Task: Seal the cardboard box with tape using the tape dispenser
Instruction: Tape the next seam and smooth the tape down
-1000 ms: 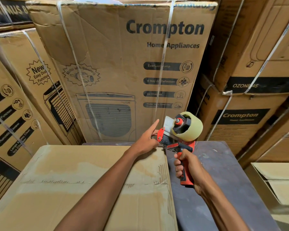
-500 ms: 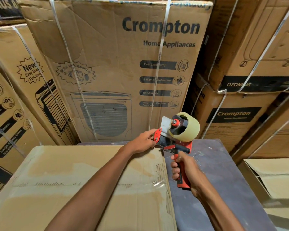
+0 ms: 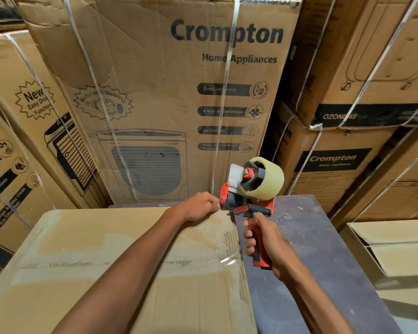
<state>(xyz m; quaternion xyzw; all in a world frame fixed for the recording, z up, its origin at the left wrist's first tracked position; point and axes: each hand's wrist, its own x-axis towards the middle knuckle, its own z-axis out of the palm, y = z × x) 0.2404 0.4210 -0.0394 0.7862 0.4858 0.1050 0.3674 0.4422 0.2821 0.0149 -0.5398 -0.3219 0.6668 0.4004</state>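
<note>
the cardboard box (image 3: 121,273) lies flat on the desk (image 3: 323,249), filling the lower left of the view, its top face up and its right edge running from near the viewer away toward the stacked cartons. a taped seam crosses that top from left to right, and a bit of clear tape shows at the right edge.

the right hand (image 3: 263,242) has its fingers wrapped fully round the red handle of the tape dispenser (image 3: 249,196), holding it just off the box's far right corner, above the desk. the handle's long axis runs down and toward the viewer; the head sits at the far upper end, with the pale tape roll (image 3: 263,178) on the right and the red blade guard facing left, toward the box corner.

the left hand (image 3: 198,206) reaches across the box top, its fingers curled and its fingertips meeting at the dispenser's front end by the blade guard; whether they pinch the tape end itself cannot be told.

behind stands a large strapped carton (image 3: 167,92) printed "crompton home appliances", with more cartons on both sides.
</note>
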